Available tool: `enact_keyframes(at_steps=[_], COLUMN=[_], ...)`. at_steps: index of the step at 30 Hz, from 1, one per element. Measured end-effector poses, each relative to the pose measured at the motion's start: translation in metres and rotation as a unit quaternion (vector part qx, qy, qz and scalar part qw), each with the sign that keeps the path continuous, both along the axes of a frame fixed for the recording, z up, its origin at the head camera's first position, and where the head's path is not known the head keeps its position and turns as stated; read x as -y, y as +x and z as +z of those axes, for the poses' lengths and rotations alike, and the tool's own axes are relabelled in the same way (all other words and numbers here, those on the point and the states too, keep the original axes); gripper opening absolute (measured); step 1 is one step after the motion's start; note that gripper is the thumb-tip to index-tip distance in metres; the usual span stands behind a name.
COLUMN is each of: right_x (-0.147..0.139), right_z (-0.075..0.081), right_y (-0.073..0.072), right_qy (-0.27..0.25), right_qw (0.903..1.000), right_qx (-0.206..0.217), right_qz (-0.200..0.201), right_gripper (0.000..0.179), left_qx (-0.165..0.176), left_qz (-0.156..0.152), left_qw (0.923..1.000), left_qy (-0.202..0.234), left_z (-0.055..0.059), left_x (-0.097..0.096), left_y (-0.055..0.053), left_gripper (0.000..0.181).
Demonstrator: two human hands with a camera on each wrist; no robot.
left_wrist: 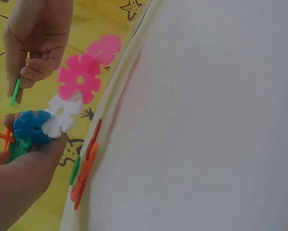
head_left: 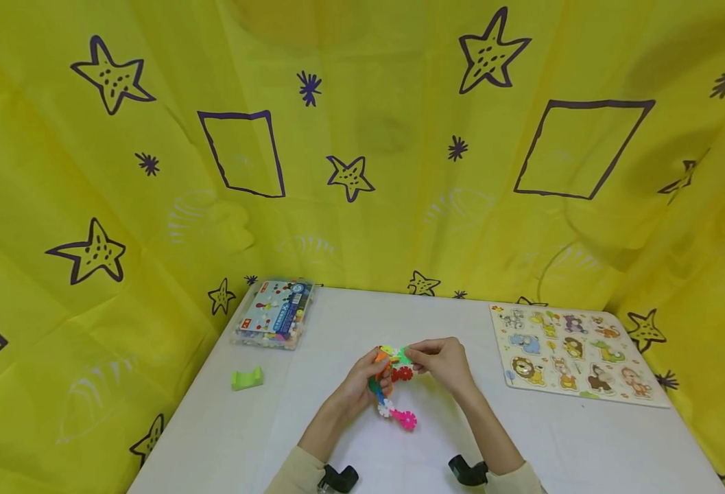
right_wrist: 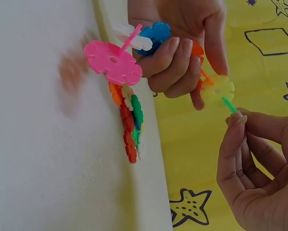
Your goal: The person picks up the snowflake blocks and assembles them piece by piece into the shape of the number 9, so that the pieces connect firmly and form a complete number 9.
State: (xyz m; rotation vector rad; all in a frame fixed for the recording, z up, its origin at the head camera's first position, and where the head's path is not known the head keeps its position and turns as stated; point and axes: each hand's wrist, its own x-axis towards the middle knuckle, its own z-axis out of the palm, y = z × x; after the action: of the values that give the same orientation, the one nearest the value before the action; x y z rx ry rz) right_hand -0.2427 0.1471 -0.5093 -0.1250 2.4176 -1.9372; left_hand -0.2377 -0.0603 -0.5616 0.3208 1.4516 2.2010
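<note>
My left hand (head_left: pixel 356 387) grips a chain of interlocking flower-shaped plastic discs. In the left wrist view it runs from a blue disc (left_wrist: pixel 28 129) to a white disc (left_wrist: pixel 59 114) and a pink disc (left_wrist: pixel 72 77), with a second pink one at the tip. Orange (right_wrist: pixel 198 50) shows among the left fingers in the right wrist view. There a yellow disc (right_wrist: pixel 214 94) stands out by the left thumb. Between thumb and fingertips, my right hand (right_wrist: pixel 259 168) pinches a green disc (right_wrist: pixel 229 105), seen edge-on, against the yellow disc's face. How deeply they interlock I cannot tell.
Several loose discs (right_wrist: pixel 128 125) lie on the white table (head_left: pixel 461 446) beneath the hands. At the back left is a clear box (head_left: pixel 276 312) of small parts, with a light green block (head_left: pixel 247 378) in front. An animal puzzle board (head_left: pixel 575 350) lies right. Yellow curtains (head_left: pixel 387 233) surround the table.
</note>
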Motion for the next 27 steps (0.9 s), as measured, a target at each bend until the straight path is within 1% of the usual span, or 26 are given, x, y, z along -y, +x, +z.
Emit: enact_keyframes(at_steps=[2,6,10,14,18,20,21,22,24,25,27], right_x=[0.001,0.004,0.005,0.004,0.002,0.001,0.000,0.000,0.001,0.001,0.001], right_z=[-0.002,-0.006,-0.008,-0.008,-0.011,-0.015,-0.017,-0.019,-0.025,-0.028,-0.033], right_y=[0.000,0.000,-0.002,-0.003,-0.006,-0.008,-0.009,-0.009,-0.009,-0.009,-0.007], right_qy=[-0.002,0.005,0.013,0.004,-0.022,-0.018,0.000,0.029,0.103,0.146,0.225], right_qw=[1.0000,1.0000,0.9999,1.0000,0.9996,0.9995,0.9995,0.9987,0.9930,0.9871,0.9709], right_qx=[0.002,0.004,0.002,-0.002,-0.012,-0.024,-0.032,-0.041,-0.058,-0.065,-0.078], right_qz=[-0.003,0.000,0.005,0.004,0.012,0.010,0.006,0.004,0.005,0.008,0.025], right_gripper=[0.013,0.009,0.009,0.014,0.022,0.023,0.023,0.021,0.017,0.014,0.015], left_qx=[-0.005,0.004,0.003,-0.007,-0.013,-0.014,-0.013,-0.012,-0.013,-0.013,-0.019], left_qz=[-0.011,-0.029,-0.031,-0.013,0.016,0.031,0.040,0.049,0.064,0.070,0.082], left_qw=[0.9999,0.9993,0.9993,0.9998,0.9998,0.9994,0.9991,0.9986,0.9977,0.9973,0.9963], left_qy=[-0.011,-0.024,-0.020,-0.010,-0.005,-0.010,-0.012,-0.015,-0.018,-0.017,-0.019], left_z=[0.000,0.000,0.001,0.002,0.002,0.002,0.002,0.002,0.001,0.000,0.000], left_x=[0.000,0.001,0.001,-0.001,-0.003,-0.002,-0.001,0.000,0.003,0.003,0.004], left_y=[0.001,0.003,0.003,0.000,-0.004,-0.006,-0.006,-0.006,-0.006,-0.006,-0.006], left_gripper=[0.014,0.014,0.017,0.019,0.022,0.023,0.023,0.023,0.023,0.023,0.025])
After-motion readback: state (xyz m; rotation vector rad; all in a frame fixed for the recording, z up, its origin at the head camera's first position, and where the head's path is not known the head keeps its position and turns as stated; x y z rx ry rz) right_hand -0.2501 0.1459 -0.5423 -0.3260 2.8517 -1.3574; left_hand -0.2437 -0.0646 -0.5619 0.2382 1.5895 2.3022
